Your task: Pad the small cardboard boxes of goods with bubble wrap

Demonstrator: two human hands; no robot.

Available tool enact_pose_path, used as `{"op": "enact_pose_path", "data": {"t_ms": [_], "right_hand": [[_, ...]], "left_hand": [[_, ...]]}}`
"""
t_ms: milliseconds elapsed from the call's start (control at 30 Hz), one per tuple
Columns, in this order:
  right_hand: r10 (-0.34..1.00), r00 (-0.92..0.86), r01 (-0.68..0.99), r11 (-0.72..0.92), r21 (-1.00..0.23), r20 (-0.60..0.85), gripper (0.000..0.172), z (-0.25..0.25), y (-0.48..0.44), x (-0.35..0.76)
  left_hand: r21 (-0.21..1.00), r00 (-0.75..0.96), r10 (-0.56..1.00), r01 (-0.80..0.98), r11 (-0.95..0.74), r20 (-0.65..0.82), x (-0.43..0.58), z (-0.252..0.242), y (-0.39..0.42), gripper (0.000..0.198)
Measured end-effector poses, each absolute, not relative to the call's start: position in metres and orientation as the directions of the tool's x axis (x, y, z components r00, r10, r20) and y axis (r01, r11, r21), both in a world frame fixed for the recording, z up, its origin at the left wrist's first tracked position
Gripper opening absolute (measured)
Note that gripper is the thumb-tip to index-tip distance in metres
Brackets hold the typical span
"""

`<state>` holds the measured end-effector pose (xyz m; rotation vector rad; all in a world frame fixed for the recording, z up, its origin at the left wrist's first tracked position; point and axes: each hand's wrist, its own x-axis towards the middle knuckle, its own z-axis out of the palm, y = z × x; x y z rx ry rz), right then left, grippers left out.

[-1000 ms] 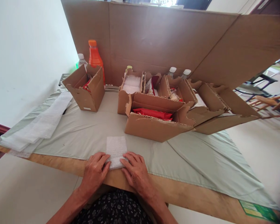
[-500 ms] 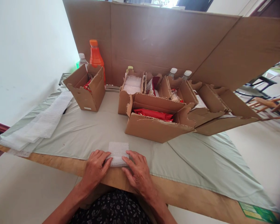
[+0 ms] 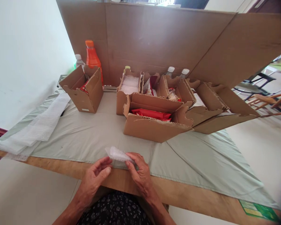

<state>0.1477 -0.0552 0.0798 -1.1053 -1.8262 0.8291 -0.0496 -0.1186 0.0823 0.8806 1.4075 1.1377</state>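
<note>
A small folded piece of bubble wrap (image 3: 118,154) is tilted up off the cloth near the table's front edge. My right hand (image 3: 140,171) pinches its right end between thumb and fingers. To the left of it, my left hand (image 3: 96,173) is open with the fingers curved and apart, close to the wrap's lower left side. Long flat strips of bubble wrap (image 3: 41,123) lie on the left part of the table. Straight ahead stands a cardboard box (image 3: 152,129) with a red packet (image 3: 151,114) inside.
A row of cardboard boxes stands behind, one holding folded bubble wrap (image 3: 130,84). Another box (image 3: 93,97) is at the left, near an orange bottle (image 3: 93,57). A tall cardboard panel (image 3: 150,37) closes off the back. Pale green cloth (image 3: 93,134) covers the table.
The bubble wrap, flat under both hands before, is now lifted and tilted in my right hand. My left hand has drawn slightly away and opened.
</note>
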Motion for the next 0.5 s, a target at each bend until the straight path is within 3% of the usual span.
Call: {"op": "enact_pose_path", "data": {"t_ms": [100,233,367,500], "right_hand": [[0.901,-0.355,0.338,0.373,-0.864,0.250,0.019,0.088,-0.065,0.144],[0.921,-0.357,0.383,0.297,-0.875,0.157,0.015,0.086,-0.073,0.148],[0.927,-0.344,0.334,0.268,-0.904,0.148,0.041,0.090,-0.068,0.163],[0.897,-0.431,0.328,0.257,-0.909,0.098,0.062,0.112,-0.063,0.170]], "left_hand": [[0.938,-0.007,0.968,-0.248,0.241,-0.251,-0.032,0.084,-0.114,0.055],[0.936,-0.071,0.967,-0.276,0.219,-0.247,-0.017,0.085,-0.107,0.046],[0.968,-0.088,0.973,-0.148,0.201,-0.215,-0.017,0.091,-0.105,0.038],[0.979,0.017,0.979,0.039,0.202,-0.203,-0.015,0.102,-0.106,0.029]]}}
